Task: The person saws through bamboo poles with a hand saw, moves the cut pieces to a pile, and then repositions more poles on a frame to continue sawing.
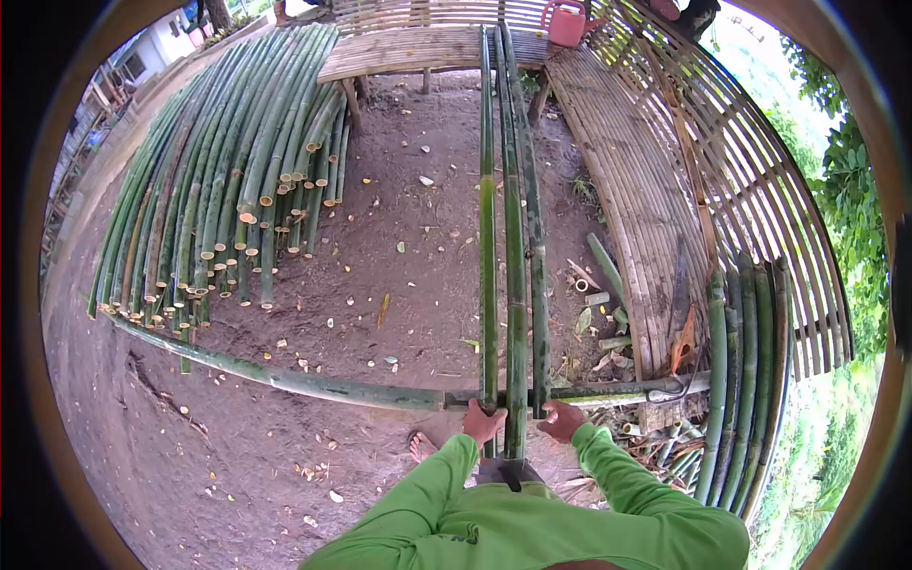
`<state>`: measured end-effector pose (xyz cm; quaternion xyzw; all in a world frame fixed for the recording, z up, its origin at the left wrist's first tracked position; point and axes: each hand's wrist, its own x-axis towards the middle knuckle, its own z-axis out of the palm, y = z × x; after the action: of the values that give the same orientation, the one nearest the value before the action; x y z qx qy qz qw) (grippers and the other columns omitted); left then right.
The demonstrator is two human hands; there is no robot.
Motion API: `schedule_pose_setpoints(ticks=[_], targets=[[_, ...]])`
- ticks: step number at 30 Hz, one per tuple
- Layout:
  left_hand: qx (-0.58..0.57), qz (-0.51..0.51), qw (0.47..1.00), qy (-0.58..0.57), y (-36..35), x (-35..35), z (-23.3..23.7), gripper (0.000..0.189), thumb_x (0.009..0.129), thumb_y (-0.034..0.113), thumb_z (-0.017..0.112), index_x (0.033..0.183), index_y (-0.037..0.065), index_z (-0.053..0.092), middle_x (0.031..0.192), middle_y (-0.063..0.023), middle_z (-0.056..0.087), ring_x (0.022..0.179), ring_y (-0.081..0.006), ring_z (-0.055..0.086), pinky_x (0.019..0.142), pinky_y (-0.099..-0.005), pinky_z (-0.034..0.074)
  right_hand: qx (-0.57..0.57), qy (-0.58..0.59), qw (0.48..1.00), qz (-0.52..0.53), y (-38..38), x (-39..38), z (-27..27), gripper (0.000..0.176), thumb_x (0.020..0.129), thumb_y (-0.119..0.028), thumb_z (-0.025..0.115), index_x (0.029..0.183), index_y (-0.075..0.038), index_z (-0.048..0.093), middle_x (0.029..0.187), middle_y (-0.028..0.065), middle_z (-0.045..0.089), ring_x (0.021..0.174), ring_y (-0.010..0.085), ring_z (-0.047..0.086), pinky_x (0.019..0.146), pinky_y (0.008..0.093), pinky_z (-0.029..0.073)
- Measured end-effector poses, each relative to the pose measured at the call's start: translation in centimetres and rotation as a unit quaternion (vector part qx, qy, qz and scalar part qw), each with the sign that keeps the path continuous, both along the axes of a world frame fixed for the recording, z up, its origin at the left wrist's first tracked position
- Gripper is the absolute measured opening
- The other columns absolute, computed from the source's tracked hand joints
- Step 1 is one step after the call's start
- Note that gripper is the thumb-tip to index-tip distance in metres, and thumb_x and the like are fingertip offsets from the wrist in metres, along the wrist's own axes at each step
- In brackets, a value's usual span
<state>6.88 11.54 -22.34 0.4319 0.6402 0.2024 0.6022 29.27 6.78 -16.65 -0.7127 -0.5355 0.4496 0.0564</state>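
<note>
The upper garment (541,527) is a bright green, long-sleeved top made of soft fabric in a single, even colour. The front carries one small, dark marking (470,534); its characters are too small to read. The left sleeve (418,494) and the right sleeve (632,475) match the body of the top, run the length of the arm and end at the wrist. Both sleeves are loose-fitting, with creases and folds along the forearm and around the elbow. The left hand (483,423) and the right hand (562,420) are bare. The lower garment (493,471) is dark greyish, with a narrow black detail (513,476) at the front; its type cannot be determined. One foot (421,446) is partly visible; footwear details are too small to identify.
</note>
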Motion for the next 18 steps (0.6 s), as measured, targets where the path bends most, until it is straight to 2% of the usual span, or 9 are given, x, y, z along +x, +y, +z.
schedule_pose_setpoints(ticks=[3,5,7,10,11,15,16,17,18], targets=[[-0.011,0.009,0.989,-0.15,0.5,-4.4,-0.1,0.038,0.077,0.02,0.072,0.102,-0.001,0.053,0.079,-0.0074,0.062,0.064,-0.0153,0.058,0.056,-0.0324,0.048,0.041,0.054,0.998,-0.005,1.9,-1.0,-0.9,0.06,0.073,-0.042,0.074,0.116,-0.004,0.057,0.088,0.0109,0.068,0.084,0.0222,0.066,0.08,0.0332,0.052],[-0.112,0.024,0.975,-0.188,1.2,-10.3,5.4,0.038,0.078,0.019,0.072,0.106,0.001,0.053,0.076,-0.0066,0.06,0.062,-0.0142,0.057,0.053,-0.0304,0.047,0.057,0.079,0.995,-0.002,4.2,-2.8,0.3,0.061,0.072,-0.042,0.073,0.115,-0.003,0.056,0.095,0.013,0.067,0.091,0.026,0.065,0.082,0.0348,0.051],[-0.102,-0.01,0.979,-0.174,-0.5,-17.3,9.5,0.037,0.077,0.016,0.072,0.105,0.002,0.053,0.072,-0.0058,0.058,0.06,-0.0141,0.057,0.052,-0.0293,0.047,0.098,0.078,0.992,0.032,7.8,-5.5,1.2,0.063,0.071,-0.043,0.073,0.116,-0.003,0.055,0.104,0.0152,0.064,0.099,0.0278,0.063,0.084,0.0356,0.051],[-0.181,0.015,0.965,-0.187,-8.1,-24.6,17.6,0.057,0.074,0.002,0.07,0.122,0.001,0.04,0.079,-0.0096,0.058,0.062,-0.0198,0.06,0.055,-0.0344,0.051,0.166,0.104,0.98,0.034,13.8,-11.3,0.3,0.065,0.075,-0.048,0.068,0.119,-0.004,0.053,0.119,0.0159,0.059,0.109,0.0292,0.058,0.086,0.0373,0.05],[-0.233,0.027,0.956,-0.177,-12.4,-27.3,18.1,0.061,0.074,0.003,0.07,0.126,0.001,0.038,0.079,-0.0094,0.058,0.063,-0.021,0.061,0.059,-0.0374,0.052,0.144,0.216,0.964,-0.055,15.5,-13.6,1.3,0.062,0.076,-0.049,0.068,0.118,-0.006,0.053,0.116,0.0143,0.059,0.106,0.0283,0.058,0.082,0.0376,0.051],[-0.266,-0.017,0.964,0.023,-27.3,-30.8,21.5,0.046,0.073,0.01,0.074,0.112,0.0,0.054,0.086,-0.0126,0.063,0.079,-0.0236,0.064,0.073,-0.0375,0.051,-0.025,0.553,0.784,-0.282,20.2,-21.7,2.4,0.047,0.08,-0.048,0.066,0.107,-0.011,0.055,0.098,0.007,0.059,0.085,0.0225,0.059,0.065,0.0374,0.05],[-0.261,0.001,0.963,0.068,-28.9,-30.1,21.8,0.046,0.072,0.011,0.074,0.112,0.0,0.054,0.086,-0.0129,0.063,0.079,-0.0239,0.064,0.073,-0.0376,0.051,-0.08,0.602,0.728,-0.319,20.9,-23.7,2.2,0.042,0.081,-0.046,0.067,0.103,-0.013,0.055,0.093,0.0051,0.058,0.078,0.0206,0.058,0.06,0.0369,0.049],[-0.249,0.026,0.962,0.111,-29.8,-29.4,21.9,0.046,0.072,0.011,0.074,0.112,0.0,0.054,0.086,-0.0131,0.063,0.08,-0.0243,0.064,0.073,-0.0377,0.051,-0.12,0.672,0.632,-0.368,19.8,-25.6,5.5,0.035,0.081,-0.044,0.068,0.093,-0.016,0.051,0.076,0.0019,0.051,0.062,0.0164,0.051,0.053,0.036,0.045],[-0.235,0.057,0.959,0.145,-30.3,-28.6,21.6,0.046,0.071,0.012,0.074,0.112,0.0,0.055,0.086,-0.0134,0.063,0.08,-0.0246,0.064,0.074,-0.0379,0.051,-0.112,0.634,0.685,-0.34,18.5,-26.9,4.2,0.036,0.08,-0.047,0.068,0.087,-0.015,0.052,0.072,0.0033,0.05,0.065,0.0193,0.053,0.056,0.0384,0.046]])
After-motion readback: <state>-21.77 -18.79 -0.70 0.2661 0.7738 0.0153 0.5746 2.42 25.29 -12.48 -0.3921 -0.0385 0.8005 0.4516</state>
